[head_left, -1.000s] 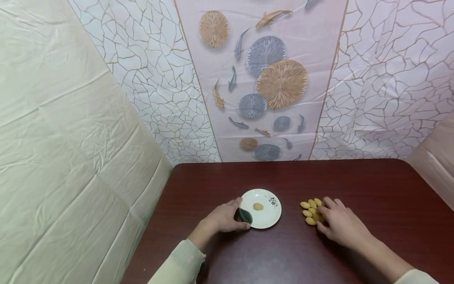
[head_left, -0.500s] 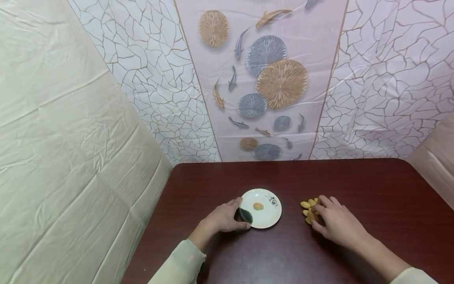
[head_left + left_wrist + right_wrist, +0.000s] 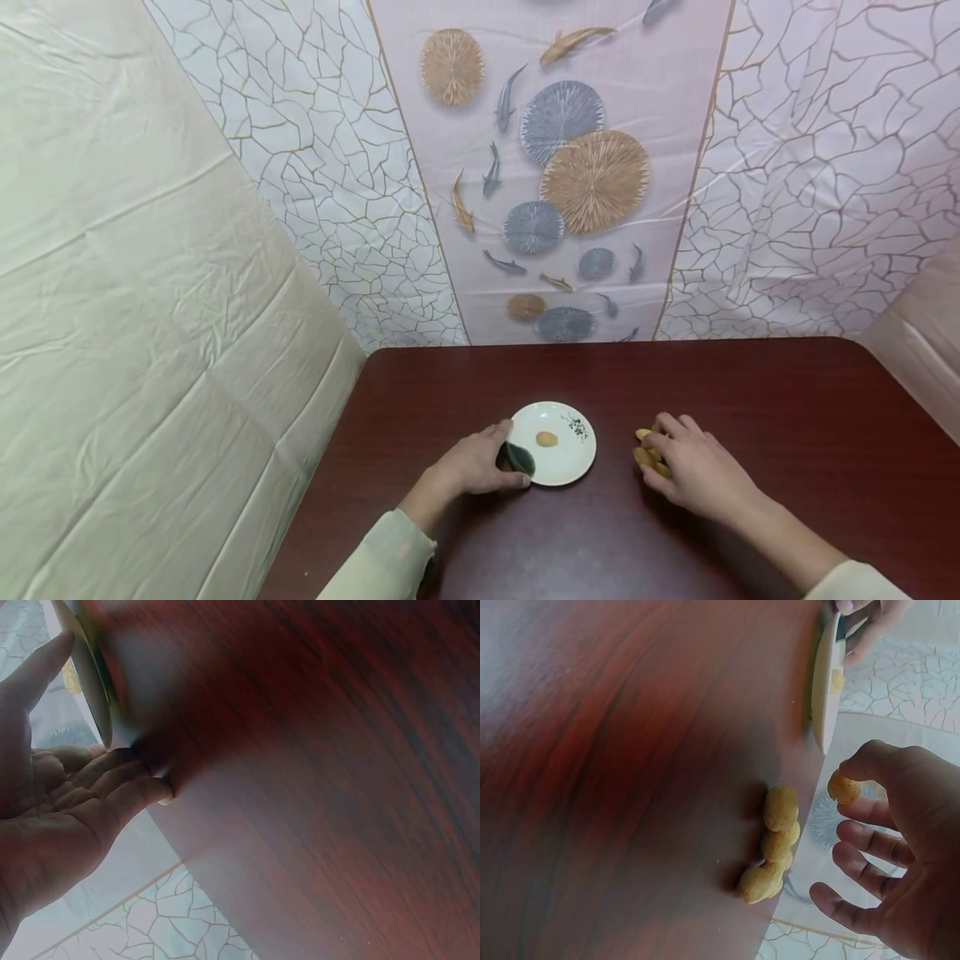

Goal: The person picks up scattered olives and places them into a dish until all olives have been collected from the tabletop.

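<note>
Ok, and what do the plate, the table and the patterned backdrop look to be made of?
Plate: probably glazed ceramic, glossy white, from the highlight near its rim; plastic possible.
Table: wood or wood-look laminate, with a soft sheen; streaky reddish-brown grain shows in the wrist views.
Backdrop: likely thin printed cloth, faint sheen, given its wrinkles; plastic sheeting possible.

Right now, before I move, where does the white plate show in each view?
Head: plate in the lower half, slightly right of centre, seen from above.
Left wrist: plate at upper left, nearly edge-on, cut off by the top edge.
Right wrist: plate at upper right, nearly edge-on.
Shared landmark: the left hand at its rim.
</note>
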Motion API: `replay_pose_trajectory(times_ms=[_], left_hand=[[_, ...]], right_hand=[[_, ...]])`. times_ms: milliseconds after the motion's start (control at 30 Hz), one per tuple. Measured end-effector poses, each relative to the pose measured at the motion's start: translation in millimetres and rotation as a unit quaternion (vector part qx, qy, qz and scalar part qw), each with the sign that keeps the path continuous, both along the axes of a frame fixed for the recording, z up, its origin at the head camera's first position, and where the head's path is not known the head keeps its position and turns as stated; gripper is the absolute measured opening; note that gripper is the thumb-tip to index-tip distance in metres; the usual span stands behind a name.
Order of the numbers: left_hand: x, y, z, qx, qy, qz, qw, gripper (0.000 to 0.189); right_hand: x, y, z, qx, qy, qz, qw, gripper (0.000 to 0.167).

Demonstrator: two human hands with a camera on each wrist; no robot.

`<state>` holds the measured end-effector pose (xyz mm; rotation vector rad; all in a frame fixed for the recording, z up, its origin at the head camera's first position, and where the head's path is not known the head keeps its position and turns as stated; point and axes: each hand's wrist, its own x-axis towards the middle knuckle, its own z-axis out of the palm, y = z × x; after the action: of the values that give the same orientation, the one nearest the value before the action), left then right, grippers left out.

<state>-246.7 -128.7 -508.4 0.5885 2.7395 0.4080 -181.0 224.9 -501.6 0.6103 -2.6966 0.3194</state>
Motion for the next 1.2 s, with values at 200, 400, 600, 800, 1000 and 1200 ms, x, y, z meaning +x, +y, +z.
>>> replay_pose_trajectory(times_ms=[200, 400, 600, 800, 1000, 1200], left_hand=[[0.1, -0.2, 1.2, 0.002, 0.002, -0.001, 1.0, 0.11], [-0.4, -0.3, 1.5, 0.001, 0.001, -0.003, 1.0, 0.11], [-0.8, -1.3, 0.9, 0.005, 0.003, -0.003, 1.0, 0.11], [-0.8, -2.3, 1.2, 0.005, 0.007, -0.003, 1.0, 0.11], [0.4, -2.7, 1.6, 0.009, 0.003, 0.0, 1.0, 0.11], [1.4, -2.2, 1.4, 0.01, 0.0, -0.001, 0.9999, 0.111]], right_hand=[[-2.7, -6.7, 1.9, -0.003, 0.005, 0.008, 1.0, 0.022], [-4.2, -13.3, 3.8, -0.006, 0.002, 0.016, 0.9998, 0.017], [-6.6, -21.5, 6.7, -0.009, -0.008, 0.018, 0.9998, 0.016], [-9.7, -26.9, 6.0, -0.012, -0.001, 0.022, 0.9997, 0.018], [-12.0, -30.9, 4.5, -0.016, 0.01, 0.033, 0.9993, 0.02], [-12.5, -37.4, 3.5, -0.016, 0.007, 0.032, 0.9993, 0.02]])
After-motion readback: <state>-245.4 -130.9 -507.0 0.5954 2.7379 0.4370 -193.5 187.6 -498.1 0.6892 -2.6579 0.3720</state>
